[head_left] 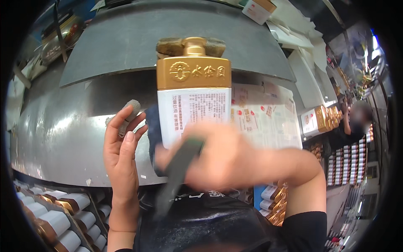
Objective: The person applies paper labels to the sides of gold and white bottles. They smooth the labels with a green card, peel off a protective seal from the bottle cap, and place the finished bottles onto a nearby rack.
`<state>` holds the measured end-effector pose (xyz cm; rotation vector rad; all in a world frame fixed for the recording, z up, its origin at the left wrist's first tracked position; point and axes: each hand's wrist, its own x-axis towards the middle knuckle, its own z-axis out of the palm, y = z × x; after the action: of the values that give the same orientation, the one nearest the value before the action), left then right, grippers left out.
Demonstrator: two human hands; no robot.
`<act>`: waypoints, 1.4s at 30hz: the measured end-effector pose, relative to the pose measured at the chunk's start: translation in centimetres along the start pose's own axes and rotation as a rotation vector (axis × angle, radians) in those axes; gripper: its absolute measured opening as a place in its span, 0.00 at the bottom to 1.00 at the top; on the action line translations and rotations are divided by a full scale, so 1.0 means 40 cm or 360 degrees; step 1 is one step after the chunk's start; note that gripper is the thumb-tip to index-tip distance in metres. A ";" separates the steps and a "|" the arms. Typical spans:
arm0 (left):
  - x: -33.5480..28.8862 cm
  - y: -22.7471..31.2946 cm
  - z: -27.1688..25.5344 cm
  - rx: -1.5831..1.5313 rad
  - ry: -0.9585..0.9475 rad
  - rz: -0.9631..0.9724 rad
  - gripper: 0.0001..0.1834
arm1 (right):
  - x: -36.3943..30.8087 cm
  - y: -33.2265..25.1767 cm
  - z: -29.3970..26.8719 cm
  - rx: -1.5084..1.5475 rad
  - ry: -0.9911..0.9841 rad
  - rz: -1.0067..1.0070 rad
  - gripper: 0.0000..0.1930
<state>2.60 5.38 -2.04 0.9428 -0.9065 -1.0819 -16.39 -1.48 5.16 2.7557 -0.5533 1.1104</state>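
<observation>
A flat bottle (194, 101) with a gold shoulder and neck and a white printed body lies on its back in front of me. Its neck rests over a wooden block (170, 47). My right hand (224, 157) is over the lower part of the bottle, smeared by motion. It grips a dark, long, flat tool (178, 174) whose exact kind I cannot make out. Left of the bottle my left hand (124, 147) is raised, fingers apart and bent, holding nothing. Grey wraps (133, 108) cover some of its fingertips. Under the bottle's left side is a dark cloth (154, 136).
A printed sheet (268, 113) with red and gold marks lies right of the bottle on the metal table (79, 122). Several gold-and-white bottles (54, 210) are stacked at lower left, more (321, 119) stand at right. Another person (357, 122) is at far right.
</observation>
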 end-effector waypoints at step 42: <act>0.019 0.038 0.085 0.1902 -0.0587 0.0982 0.41 | -0.578 0.122 -0.287 0.0802 0.0154 0.2297 0.17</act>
<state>0.06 4.36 0.60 1.2674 -2.0798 -0.0755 -41.01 3.46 -2.61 2.3023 -2.7572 1.6579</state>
